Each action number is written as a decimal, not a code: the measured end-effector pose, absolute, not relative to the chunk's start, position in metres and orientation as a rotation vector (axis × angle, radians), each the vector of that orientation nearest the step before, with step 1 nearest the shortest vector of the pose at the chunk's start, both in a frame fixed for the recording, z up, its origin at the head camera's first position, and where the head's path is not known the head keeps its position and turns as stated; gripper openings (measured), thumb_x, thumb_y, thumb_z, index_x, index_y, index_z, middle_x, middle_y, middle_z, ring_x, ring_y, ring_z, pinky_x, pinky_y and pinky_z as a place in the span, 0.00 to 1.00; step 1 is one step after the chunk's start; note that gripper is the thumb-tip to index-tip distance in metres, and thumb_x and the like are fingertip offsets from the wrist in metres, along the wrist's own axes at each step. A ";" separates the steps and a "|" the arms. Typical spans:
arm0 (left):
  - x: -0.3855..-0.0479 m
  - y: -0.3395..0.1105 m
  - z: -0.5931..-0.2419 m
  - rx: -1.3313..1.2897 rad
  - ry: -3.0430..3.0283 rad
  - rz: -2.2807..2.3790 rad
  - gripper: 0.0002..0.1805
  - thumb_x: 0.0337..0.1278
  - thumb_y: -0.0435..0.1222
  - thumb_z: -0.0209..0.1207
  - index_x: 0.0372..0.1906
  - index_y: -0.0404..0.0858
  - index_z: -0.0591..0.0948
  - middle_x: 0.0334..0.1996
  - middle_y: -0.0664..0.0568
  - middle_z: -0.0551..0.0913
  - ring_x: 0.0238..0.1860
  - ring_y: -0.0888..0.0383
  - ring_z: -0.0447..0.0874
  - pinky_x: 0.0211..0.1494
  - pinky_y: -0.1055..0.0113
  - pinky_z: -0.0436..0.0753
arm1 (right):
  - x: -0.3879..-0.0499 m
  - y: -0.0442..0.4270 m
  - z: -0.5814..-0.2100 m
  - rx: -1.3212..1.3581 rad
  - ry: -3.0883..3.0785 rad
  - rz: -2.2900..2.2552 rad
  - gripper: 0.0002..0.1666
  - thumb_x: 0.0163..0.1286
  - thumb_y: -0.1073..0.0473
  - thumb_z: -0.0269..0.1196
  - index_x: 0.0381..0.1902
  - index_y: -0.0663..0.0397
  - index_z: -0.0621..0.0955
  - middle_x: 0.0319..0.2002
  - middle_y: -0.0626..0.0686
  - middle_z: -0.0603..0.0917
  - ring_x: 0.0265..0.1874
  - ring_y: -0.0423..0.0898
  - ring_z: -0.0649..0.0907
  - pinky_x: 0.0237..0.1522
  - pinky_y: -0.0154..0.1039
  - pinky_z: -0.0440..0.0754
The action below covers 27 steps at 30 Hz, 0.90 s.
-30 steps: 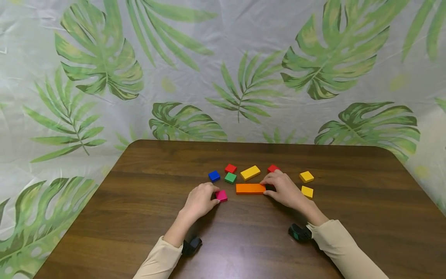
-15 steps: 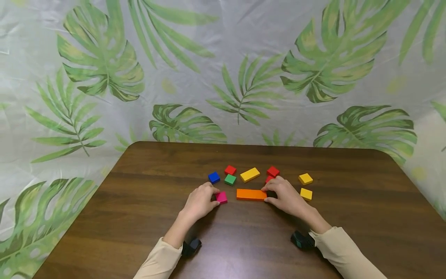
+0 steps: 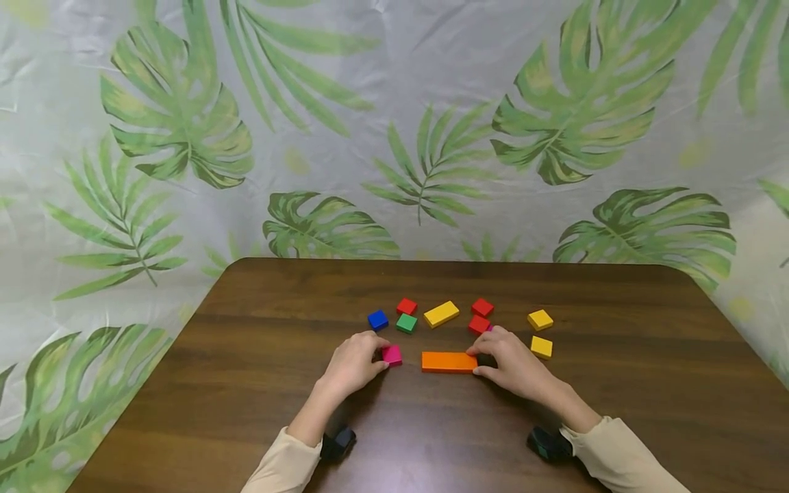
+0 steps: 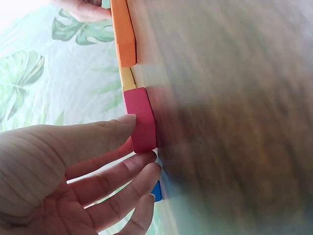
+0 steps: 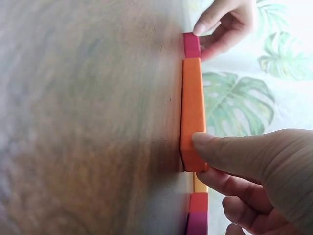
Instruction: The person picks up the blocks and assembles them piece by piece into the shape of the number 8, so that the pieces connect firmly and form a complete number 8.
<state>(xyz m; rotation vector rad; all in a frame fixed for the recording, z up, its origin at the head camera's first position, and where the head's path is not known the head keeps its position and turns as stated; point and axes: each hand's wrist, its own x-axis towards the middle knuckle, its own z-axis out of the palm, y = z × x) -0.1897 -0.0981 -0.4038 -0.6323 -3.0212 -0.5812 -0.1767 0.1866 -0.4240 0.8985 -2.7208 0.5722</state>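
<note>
On the wooden table, a small pink block (image 3: 392, 355) is pinched between the thumb and fingers of my left hand (image 3: 353, 364). To its right, across a short gap, lies a long orange block (image 3: 448, 362), flat on the table. My right hand (image 3: 516, 363) pinches the orange block's right end. In the left wrist view, the thumb of the left hand (image 4: 78, 166) lies on the pink block (image 4: 142, 120). The right wrist view shows the thumb of the right hand (image 5: 259, 171) on the orange block (image 5: 192, 107).
Behind the hands lie a blue block (image 3: 378, 320), a green block (image 3: 406, 323), a long yellow block (image 3: 441, 314), several red blocks (image 3: 482, 307) and a partly hidden purple block. Two yellow blocks (image 3: 540, 320) lie at the right. A leaf-patterned cloth hangs beyond the table.
My right hand has moved nearer to me and slightly right with the orange block, uncovering a red block and part of a purple one. My left hand still holds the pink block in about the same place.
</note>
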 end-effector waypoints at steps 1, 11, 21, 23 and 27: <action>-0.189 -0.098 -0.404 -0.632 -3.021 -0.582 0.15 0.48 0.36 0.67 0.44 0.38 0.85 0.39 0.49 0.85 0.38 0.56 0.81 0.41 0.60 0.80 | -0.176 0.187 -0.425 0.902 -2.715 0.571 0.13 0.51 0.60 0.72 0.36 0.54 0.86 0.35 0.47 0.84 0.37 0.44 0.77 0.42 0.40 0.78; -0.187 -0.097 -0.405 -0.670 -3.005 -0.578 0.14 0.48 0.36 0.67 0.44 0.39 0.85 0.40 0.50 0.85 0.37 0.58 0.80 0.40 0.62 0.80 | -0.167 0.188 -0.423 0.898 -2.747 0.577 0.13 0.51 0.59 0.71 0.36 0.53 0.86 0.35 0.46 0.84 0.38 0.44 0.78 0.43 0.40 0.78; -0.187 -0.095 -0.401 -0.682 -3.008 -0.558 0.15 0.48 0.35 0.67 0.45 0.38 0.85 0.40 0.48 0.85 0.41 0.53 0.83 0.42 0.58 0.81 | -0.160 0.189 -0.420 0.924 -2.767 0.601 0.13 0.52 0.59 0.71 0.37 0.53 0.85 0.36 0.47 0.84 0.38 0.44 0.79 0.43 0.40 0.79; -0.186 -0.095 -0.402 -0.681 -3.011 -0.555 0.15 0.48 0.35 0.67 0.45 0.38 0.85 0.39 0.48 0.84 0.40 0.53 0.83 0.42 0.59 0.81 | -0.159 0.189 -0.420 0.926 -2.777 0.608 0.13 0.52 0.59 0.71 0.37 0.53 0.85 0.36 0.46 0.84 0.38 0.44 0.79 0.43 0.40 0.79; -0.184 -0.094 -0.405 -0.689 -3.009 -0.547 0.15 0.48 0.35 0.67 0.44 0.38 0.85 0.38 0.48 0.84 0.38 0.54 0.82 0.40 0.59 0.80 | -0.157 0.189 -0.420 0.927 -2.787 0.622 0.12 0.52 0.59 0.71 0.37 0.53 0.85 0.36 0.46 0.84 0.38 0.43 0.78 0.42 0.39 0.79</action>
